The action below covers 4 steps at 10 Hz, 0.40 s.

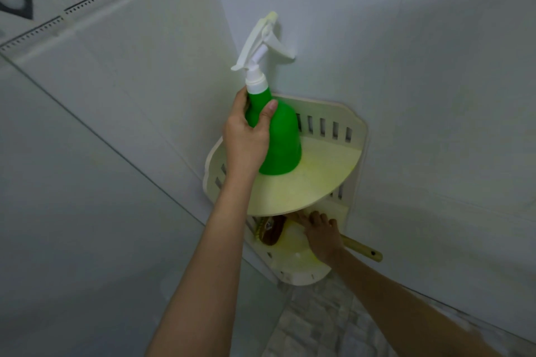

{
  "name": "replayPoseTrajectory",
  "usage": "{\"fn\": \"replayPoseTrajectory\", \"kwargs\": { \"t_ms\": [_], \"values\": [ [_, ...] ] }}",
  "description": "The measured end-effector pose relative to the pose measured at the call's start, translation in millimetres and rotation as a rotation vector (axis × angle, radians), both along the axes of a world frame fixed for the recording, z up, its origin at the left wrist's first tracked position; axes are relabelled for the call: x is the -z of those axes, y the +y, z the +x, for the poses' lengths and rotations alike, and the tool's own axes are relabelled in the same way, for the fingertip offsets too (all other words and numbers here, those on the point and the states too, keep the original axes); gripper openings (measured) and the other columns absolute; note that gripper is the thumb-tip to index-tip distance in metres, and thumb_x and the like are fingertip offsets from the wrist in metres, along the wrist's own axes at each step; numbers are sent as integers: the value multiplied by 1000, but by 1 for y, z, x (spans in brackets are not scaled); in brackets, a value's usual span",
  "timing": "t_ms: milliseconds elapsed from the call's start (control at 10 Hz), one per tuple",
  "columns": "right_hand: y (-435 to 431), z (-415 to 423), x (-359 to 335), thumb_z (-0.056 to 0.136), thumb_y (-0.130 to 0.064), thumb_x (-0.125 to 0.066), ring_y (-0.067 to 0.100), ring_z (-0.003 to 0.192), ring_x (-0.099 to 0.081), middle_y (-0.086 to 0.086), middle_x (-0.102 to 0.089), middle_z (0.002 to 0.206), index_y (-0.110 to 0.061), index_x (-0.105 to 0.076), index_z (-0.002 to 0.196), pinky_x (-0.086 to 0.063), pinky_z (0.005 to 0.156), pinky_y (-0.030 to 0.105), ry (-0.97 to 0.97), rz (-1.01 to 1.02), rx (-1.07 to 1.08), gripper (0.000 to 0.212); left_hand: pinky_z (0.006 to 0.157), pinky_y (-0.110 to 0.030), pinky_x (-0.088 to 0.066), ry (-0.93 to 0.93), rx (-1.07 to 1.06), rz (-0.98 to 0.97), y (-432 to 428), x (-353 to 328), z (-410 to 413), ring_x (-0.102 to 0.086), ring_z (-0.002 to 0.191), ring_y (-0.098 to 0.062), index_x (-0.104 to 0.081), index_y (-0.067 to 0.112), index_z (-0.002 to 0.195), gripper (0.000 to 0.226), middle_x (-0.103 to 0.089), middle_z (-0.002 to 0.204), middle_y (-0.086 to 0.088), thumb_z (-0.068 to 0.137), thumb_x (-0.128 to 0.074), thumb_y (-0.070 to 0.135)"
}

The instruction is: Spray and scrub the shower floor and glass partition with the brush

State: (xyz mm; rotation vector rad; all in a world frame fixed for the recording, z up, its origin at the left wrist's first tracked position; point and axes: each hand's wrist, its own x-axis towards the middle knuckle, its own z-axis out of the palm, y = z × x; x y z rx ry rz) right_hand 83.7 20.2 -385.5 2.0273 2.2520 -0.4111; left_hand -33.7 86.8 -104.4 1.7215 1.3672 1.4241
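Note:
A green spray bottle [282,142] with a white trigger head stands on the upper tier of a cream corner shelf [307,182]. My left hand [246,136] is wrapped around the bottle's neck and shoulder. On the lower tier lies a brush [271,230] with a brown head and a yellow-green wooden handle [364,249] that sticks out to the right. My right hand [323,236] rests over the middle of that handle, fingers curled on it under the upper tier.
White tiled walls meet in the corner behind the shelf. A patterned tile border [34,0] runs along the upper left. A strip of mosaic shower floor [316,324] shows at the bottom between my arms.

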Motion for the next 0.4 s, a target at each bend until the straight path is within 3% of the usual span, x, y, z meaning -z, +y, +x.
{"fn": "replayPoseTrajectory", "kwargs": {
  "t_ms": [100,200,300,400],
  "values": [
    [-2,6,2,100,-25,-34,32,119,-40,12,-36,138,-22,3,154,-35,94,43,42,-19,-7,65,93,-19,-48,42,6,-31,-8,1,6,-58,114,-9,-45,9,147,54,-63,129,-1,99,-63,25],
    [-6,14,-5,100,-35,-38,31,124,-39,11,-34,144,-21,6,154,-36,96,42,75,-45,-13,71,114,-36,-40,74,-1,-36,-18,5,7,-46,136,-13,-27,18,159,69,-48,152,-2,100,-58,34],
    [-18,24,-14,101,-40,-35,26,134,-34,7,-28,152,-21,7,154,-32,102,39,116,-49,9,70,120,-51,-33,86,-14,-59,-36,11,5,-34,148,-20,-24,17,160,68,-36,161,-4,101,-53,36],
    [-31,40,-33,103,-39,-30,24,137,-33,5,-27,155,-21,2,154,-32,104,40,153,-46,56,64,122,-51,-28,125,-7,-65,-56,14,0,-28,151,-21,-25,15,160,64,-31,164,-5,104,-49,34]
  ]
}}
